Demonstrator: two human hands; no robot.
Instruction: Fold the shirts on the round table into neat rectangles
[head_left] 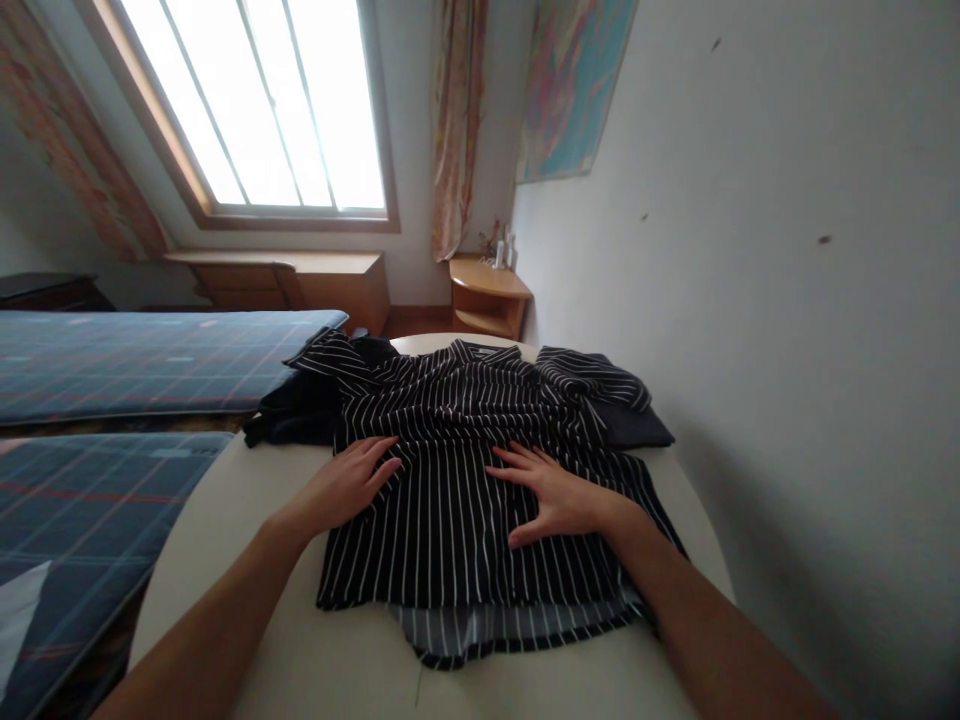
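Note:
A black shirt with white stripes (442, 520) lies spread on a round cream table (300, 640), its collar at the far side and its hem toward me. Creases run across its upper half, and the lighter inside shows at the hem. My left hand (352, 480) rests on the shirt's left side, fingers apart. On the right half lies my right hand (544, 490), its fingers spread over the cloth. Neither hand grips anything. Dark folded cloth (637, 425) shows under the right sleeve, and another dark garment (296, 410) is under the left sleeve.
Two beds with blue plaid mattresses (172, 360) stand at the left. A white wall (787, 350) runs along the right side. Beyond the table are a small corner shelf (487, 280), a wooden desk (300, 262) and a bright window (262, 100).

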